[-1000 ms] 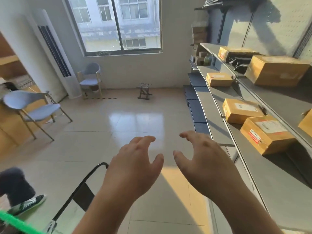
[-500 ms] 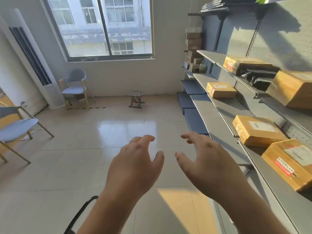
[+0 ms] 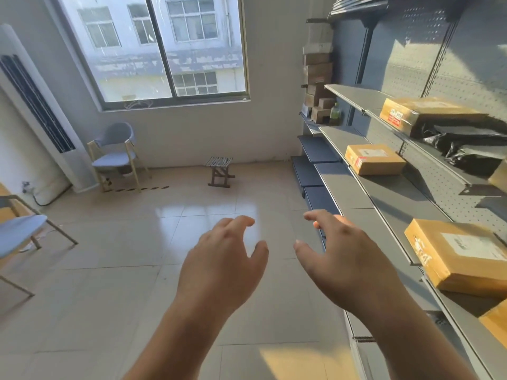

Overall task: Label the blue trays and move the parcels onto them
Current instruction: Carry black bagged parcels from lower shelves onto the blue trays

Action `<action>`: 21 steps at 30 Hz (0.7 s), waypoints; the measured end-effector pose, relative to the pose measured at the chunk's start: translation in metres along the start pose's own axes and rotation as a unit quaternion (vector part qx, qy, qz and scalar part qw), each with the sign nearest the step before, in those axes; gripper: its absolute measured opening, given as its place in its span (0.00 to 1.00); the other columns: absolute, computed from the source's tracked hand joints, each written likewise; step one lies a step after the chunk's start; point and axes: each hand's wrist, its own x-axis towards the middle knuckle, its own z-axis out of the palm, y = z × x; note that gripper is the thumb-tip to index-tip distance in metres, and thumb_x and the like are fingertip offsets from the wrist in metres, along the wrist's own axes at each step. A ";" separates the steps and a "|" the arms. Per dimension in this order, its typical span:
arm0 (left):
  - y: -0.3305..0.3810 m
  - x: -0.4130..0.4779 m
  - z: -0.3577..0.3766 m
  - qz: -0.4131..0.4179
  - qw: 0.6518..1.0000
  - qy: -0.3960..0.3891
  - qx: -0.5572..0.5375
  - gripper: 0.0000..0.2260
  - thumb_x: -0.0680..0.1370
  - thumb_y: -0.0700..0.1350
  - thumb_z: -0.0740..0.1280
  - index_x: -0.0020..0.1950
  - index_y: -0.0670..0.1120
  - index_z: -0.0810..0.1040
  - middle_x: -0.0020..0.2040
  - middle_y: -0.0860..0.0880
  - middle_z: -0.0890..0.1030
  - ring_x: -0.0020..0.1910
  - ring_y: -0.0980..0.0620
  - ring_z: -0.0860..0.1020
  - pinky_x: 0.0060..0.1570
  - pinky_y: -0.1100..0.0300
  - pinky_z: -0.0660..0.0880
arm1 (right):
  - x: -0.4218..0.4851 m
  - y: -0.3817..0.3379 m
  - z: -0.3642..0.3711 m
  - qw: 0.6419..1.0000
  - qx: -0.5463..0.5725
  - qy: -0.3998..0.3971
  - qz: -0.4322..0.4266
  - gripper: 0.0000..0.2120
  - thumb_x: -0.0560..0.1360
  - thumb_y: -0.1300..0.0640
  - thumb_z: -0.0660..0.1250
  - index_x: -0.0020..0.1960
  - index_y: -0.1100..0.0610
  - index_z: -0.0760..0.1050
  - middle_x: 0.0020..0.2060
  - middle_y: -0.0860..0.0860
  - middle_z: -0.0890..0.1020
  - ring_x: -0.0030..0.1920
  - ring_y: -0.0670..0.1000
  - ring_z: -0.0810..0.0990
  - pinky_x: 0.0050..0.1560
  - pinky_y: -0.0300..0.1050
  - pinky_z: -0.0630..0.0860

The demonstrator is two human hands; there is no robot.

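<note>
My left hand [image 3: 222, 263] and my right hand [image 3: 344, 259] hover side by side over the tiled floor, fingers loosely curled, both empty. Grey shelves [image 3: 384, 198] run along the right wall. On the middle shelf lie a small cardboard parcel [image 3: 374, 159] further off and a larger one [image 3: 456, 255] close to my right hand. A flat parcel [image 3: 422, 115] and a black plastic bag [image 3: 466, 145] sit on the upper shelf. Dark blue trays [image 3: 315, 149] lie along the low shelf levels beyond my right hand, another [image 3: 319, 200] nearer.
A small wooden stool [image 3: 220, 171] stands on the floor ahead. Blue chairs stand at the back left [image 3: 116, 152] and at the left edge [image 3: 19, 234]. A tall white air conditioner [image 3: 35, 119] fills the left corner. Stacked boxes [image 3: 318, 86] sit at the shelves' far end.
The view has swung up and to the right, bringing the shelves closer. The chair and the person's shoe at lower left have left the view. Both hands keep their pose.
</note>
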 end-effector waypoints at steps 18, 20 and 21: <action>0.091 0.280 0.086 0.105 0.994 0.005 -0.023 0.19 0.79 0.61 0.61 0.70 0.62 0.70 0.66 0.63 0.74 0.62 0.58 0.75 0.55 0.58 0.74 | 0.255 0.101 -0.030 0.997 0.003 0.046 0.068 0.23 0.77 0.40 0.63 0.71 0.40 0.66 0.65 0.43 0.75 0.62 0.51 0.76 0.56 0.48 0.74; 0.097 0.313 0.099 0.126 0.991 -0.009 -0.035 0.19 0.79 0.61 0.61 0.70 0.62 0.70 0.67 0.62 0.74 0.63 0.57 0.75 0.56 0.57 0.74 | 0.280 0.110 -0.029 0.995 -0.007 0.055 0.082 0.23 0.77 0.41 0.64 0.71 0.41 0.66 0.66 0.44 0.76 0.62 0.51 0.76 0.57 0.47 0.73; 0.101 0.330 0.106 0.137 0.990 -0.018 -0.040 0.19 0.79 0.61 0.61 0.70 0.62 0.70 0.67 0.62 0.74 0.63 0.57 0.75 0.56 0.56 0.74 | 0.293 0.115 -0.029 0.994 -0.010 0.062 0.090 0.23 0.77 0.41 0.64 0.71 0.41 0.66 0.66 0.43 0.76 0.62 0.50 0.76 0.56 0.46 0.73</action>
